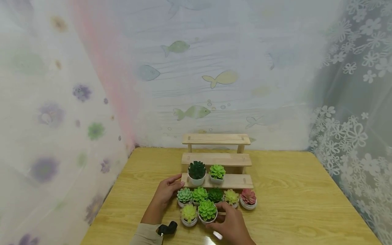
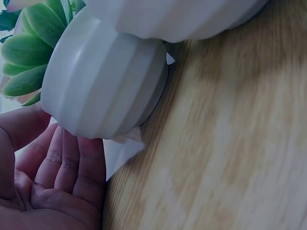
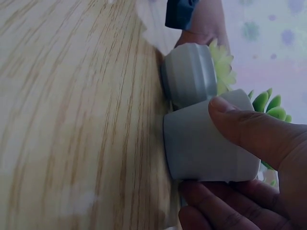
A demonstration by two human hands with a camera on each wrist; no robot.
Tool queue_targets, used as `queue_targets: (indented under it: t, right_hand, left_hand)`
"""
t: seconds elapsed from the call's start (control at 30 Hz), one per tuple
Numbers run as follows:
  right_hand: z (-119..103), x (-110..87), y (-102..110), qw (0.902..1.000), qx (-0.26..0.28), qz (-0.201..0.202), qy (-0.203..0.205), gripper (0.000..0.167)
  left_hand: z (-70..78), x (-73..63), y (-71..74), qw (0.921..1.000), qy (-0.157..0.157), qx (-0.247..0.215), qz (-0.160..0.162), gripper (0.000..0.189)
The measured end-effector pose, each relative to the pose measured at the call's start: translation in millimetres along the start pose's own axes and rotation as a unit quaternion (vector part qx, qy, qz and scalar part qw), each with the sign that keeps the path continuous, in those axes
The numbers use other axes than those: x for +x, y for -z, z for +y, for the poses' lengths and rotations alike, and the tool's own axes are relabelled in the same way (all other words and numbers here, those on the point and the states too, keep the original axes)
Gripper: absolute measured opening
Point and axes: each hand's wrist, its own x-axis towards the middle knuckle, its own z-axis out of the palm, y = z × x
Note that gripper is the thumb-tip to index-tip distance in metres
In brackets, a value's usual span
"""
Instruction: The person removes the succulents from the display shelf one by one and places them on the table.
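My right hand (image 1: 231, 223) grips a smooth white pot (image 3: 208, 143) with a bright green succulent (image 1: 207, 209); the thumb lies along one side and the fingers curl round the other. The pot's base is right at the tabletop. My left hand (image 1: 165, 192) rests at the left end of the lowest shelf (image 1: 235, 182) of a wooden three-step stand, fingers loosely extended. In the left wrist view its fingertips are hidden behind a ribbed white pot (image 2: 103, 81). On that shelf stand a dark green succulent (image 1: 197, 170) and a light green one (image 1: 217, 172).
In front of the stand are several more potted succulents, including a pale green one (image 1: 184, 195), a pink one (image 1: 248, 196) and two yellow ones (image 1: 189, 213). The middle (image 1: 214, 158) and top (image 1: 214, 139) shelves rise behind. A patterned curtain (image 1: 260, 68) hangs beyond the wooden table (image 1: 291, 204).
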Motion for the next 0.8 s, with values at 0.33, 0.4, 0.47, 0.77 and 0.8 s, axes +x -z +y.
queue_targets:
  t: [0.33,0.4,0.47,0.77,0.8]
  right_hand:
    - [1.4,1.7,-0.3,0.9999,-0.015,-0.002,-0.003,0.068]
    - [2.7,2.3,-0.1,0.9998,-0.021,0.000,0.002,0.068]
    - [3.7,2.1,-0.1,0.9996,-0.026,0.002,0.009,0.067]
    - [3.4,-0.8,2.3,0.9985,-0.050,0.001,0.022,0.070]
    - [3.5,-1.0,2.9,0.9985,-0.051,-0.001,0.021,0.071]
  left_hand:
    - [1.2,-0.4,-0.8,1.0000,-0.001,0.005,0.005,0.051]
    - [1.9,-0.2,-1.0,1.0000,-0.002,0.007,0.005,0.051]
    - [2.6,0.1,-1.1,1.0000,-0.004,0.008,0.004,0.051]
    - [2.0,0.0,-0.1,1.0000,-0.001,0.001,-0.005,0.052]
    - [2.1,-0.3,0.0,1.0000,0.000,0.000,-0.006,0.052]
